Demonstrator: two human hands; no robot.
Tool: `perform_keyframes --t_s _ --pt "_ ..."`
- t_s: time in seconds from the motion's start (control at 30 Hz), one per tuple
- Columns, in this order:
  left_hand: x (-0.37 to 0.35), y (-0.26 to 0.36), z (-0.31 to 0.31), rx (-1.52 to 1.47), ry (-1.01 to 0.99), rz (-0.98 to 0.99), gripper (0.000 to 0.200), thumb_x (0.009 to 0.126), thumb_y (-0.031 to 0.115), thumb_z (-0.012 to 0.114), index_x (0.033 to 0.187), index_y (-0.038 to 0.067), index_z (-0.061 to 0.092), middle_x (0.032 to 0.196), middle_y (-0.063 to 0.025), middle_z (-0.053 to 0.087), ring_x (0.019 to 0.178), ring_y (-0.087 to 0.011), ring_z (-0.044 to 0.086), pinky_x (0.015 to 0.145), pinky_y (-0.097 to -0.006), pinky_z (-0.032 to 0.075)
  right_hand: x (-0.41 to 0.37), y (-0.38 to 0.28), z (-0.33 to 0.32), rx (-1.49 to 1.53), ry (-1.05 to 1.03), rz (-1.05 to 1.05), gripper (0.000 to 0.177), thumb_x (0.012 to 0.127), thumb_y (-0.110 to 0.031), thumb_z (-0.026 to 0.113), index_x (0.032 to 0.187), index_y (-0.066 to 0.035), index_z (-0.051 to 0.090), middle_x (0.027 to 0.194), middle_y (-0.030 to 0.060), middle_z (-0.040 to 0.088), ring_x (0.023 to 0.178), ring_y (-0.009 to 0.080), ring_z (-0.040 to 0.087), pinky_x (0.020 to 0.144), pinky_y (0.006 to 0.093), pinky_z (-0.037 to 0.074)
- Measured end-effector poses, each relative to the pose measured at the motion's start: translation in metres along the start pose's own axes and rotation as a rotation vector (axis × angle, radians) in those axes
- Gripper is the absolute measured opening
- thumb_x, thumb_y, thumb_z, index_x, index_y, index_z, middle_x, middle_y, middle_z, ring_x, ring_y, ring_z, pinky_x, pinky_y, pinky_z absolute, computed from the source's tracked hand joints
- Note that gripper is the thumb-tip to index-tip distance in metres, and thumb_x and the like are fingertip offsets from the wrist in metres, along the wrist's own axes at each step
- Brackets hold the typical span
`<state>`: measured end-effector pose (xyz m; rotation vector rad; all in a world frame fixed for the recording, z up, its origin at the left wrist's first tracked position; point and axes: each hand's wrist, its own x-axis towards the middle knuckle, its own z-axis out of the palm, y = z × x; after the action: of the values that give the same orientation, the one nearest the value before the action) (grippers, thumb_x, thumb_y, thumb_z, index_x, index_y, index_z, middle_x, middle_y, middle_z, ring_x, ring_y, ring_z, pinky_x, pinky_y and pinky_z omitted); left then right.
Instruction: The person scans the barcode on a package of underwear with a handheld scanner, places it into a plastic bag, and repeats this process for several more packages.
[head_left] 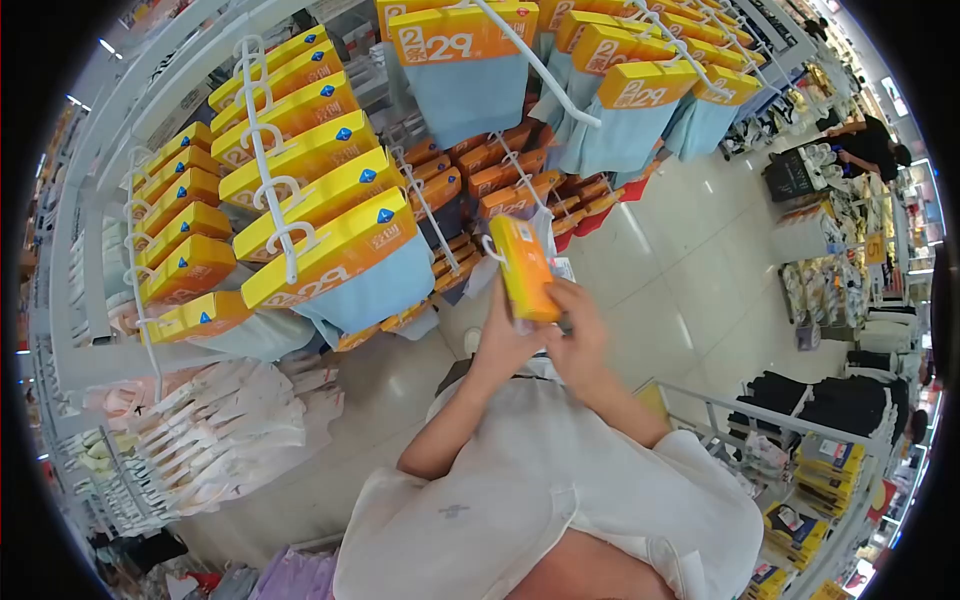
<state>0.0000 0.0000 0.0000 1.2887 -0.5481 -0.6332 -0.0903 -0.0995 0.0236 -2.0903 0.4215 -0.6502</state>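
Note:
In front of my chest I hold a yellow-and-orange hanging pack point(526, 272) with a white plastic hook at its upper left. My left hand point(506, 338) grips it from the left and below, its fingers partly hidden behind the pack. My right hand point(578, 335) is closed at the lower right edge of the same pack. Just beyond it, orange packs point(500, 175) hang on lower metal prongs. To the left, a row of yellow packs with light blue cloth point(370, 290) hangs from a white prong point(268, 185).
More price-marked packs point(465, 35) hang overhead on a long prong point(545, 75) that juts towards me. Pale garments point(220, 430) hang at lower left. A rack point(790, 430) with black clothing stands at right. A person in black point(870, 145) is beside a dark bin across the tiled floor point(650, 330).

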Motion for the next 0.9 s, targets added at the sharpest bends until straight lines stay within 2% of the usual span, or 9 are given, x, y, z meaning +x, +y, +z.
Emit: perform_keyframes --t_s 0.07,0.17,0.3,0.43,0.5,0.57,0.63,0.7,0.9 --pt "-0.005 0.001 -0.001 -0.352 -0.08 -0.226 0.054 0.09 0.02 0.061 0.134 0.001 0.036 0.131 -0.011 0.047 0.118 -0.0199 0.049 0.097 -0.032 0.041 0.002 -0.02 0.008 -0.186 0.02 -0.13 0.057 0.068 -0.008 0.075 0.12 -0.005 0.053 0.128 0.0192 0.045 0.117 0.0383 0.046 0.096 0.0457 0.04" --pt "0.008 0.018 -0.006 -0.652 0.147 -0.312 0.042 0.091 0.015 0.059 0.128 0.001 0.045 0.118 -0.0097 0.056 0.105 -0.019 0.056 0.09 -0.0327 0.045 0.008 -0.037 0.005 -0.242 -0.086 -0.192 0.052 0.069 -0.007 0.073 0.117 -0.003 0.054 0.125 0.0196 0.046 0.114 0.0391 0.047 0.095 0.0466 0.04" --pt "0.015 0.021 -0.018 -0.781 0.241 -0.247 0.04 0.094 0.017 0.055 0.127 -0.002 0.044 0.122 -0.0108 0.054 0.111 -0.0184 0.054 0.093 -0.0335 0.045 -0.017 -0.018 -0.006 -0.091 0.081 -0.283 0.049 0.072 -0.001 0.067 0.118 -0.001 0.051 0.121 0.0192 0.047 0.114 0.0345 0.046 0.096 0.0422 0.039" --pt "0.014 0.018 -0.02 -0.731 0.341 -0.27 0.037 0.093 0.015 0.056 0.124 -0.003 0.046 0.121 -0.0109 0.055 0.109 -0.0182 0.055 0.092 -0.033 0.045 -0.03 0.047 -0.017 -0.111 0.461 0.167 0.032 0.079 -0.007 0.062 0.107 0.002 0.05 0.113 0.0216 0.047 0.101 0.0312 0.048 0.087 0.0374 0.041" --pt "0.013 0.014 -0.021 -0.713 0.337 -0.274 0.037 0.091 0.014 0.058 0.122 -0.003 0.048 0.119 -0.0108 0.056 0.107 -0.0179 0.056 0.091 -0.0323 0.046 -0.049 0.118 -0.018 -0.162 0.473 0.494 0.03 0.082 -0.016 0.062 0.102 0.004 0.052 0.106 0.0225 0.05 0.099 0.0328 0.049 0.085 0.0381 0.042" --pt "0.013 0.014 -0.021 -0.697 0.332 -0.273 0.037 0.09 0.013 0.061 0.12 -0.003 0.049 0.117 -0.0106 0.057 0.106 -0.0178 0.057 0.09 -0.0318 0.047 -0.113 0.246 -0.011 -0.567 0.252 0.769 0.038 0.081 -0.023 0.063 0.102 0.007 0.055 0.099 0.025 0.057 0.096 0.0384 0.054 0.085 0.0399 0.044" --pt "0.014 0.016 -0.02 -0.681 0.323 -0.269 0.037 0.088 0.012 0.063 0.119 -0.003 0.051 0.115 -0.0105 0.058 0.104 -0.0177 0.058 0.089 -0.0314 0.047 -0.152 0.286 -0.01 -0.634 -0.232 1.168 0.05 0.081 -0.034 0.065 0.111 0.005 0.057 0.111 0.0251 0.058 0.1 0.0376 0.057 0.086 0.0409 0.045" --pt "0.013 0.02 -0.021 -0.657 0.299 -0.255 0.038 0.087 0.011 0.063 0.119 -0.003 0.05 0.115 -0.0105 0.058 0.103 -0.0176 0.058 0.088 -0.0313 0.047 -0.179 0.289 -0.003 -0.086 -0.242 1.737 0.052 0.077 -0.033 0.068 0.116 0.0 0.057 0.114 0.0222 0.06 0.099 0.0359 0.059 0.085 0.0427 0.047" --pt "0.014 0.023 -0.023 -0.608 0.294 -0.242 0.038 0.086 0.01 0.064 0.119 -0.003 0.051 0.114 -0.0106 0.058 0.102 -0.0174 0.058 0.088 -0.0313 0.047 -0.236 0.288 -0.007 0.161 -0.474 1.612 0.04 0.077 -0.03 0.068 0.105 -0.002 0.061 0.098 0.0162 0.063 0.085 0.0317 0.061 0.071 0.0404 0.048"
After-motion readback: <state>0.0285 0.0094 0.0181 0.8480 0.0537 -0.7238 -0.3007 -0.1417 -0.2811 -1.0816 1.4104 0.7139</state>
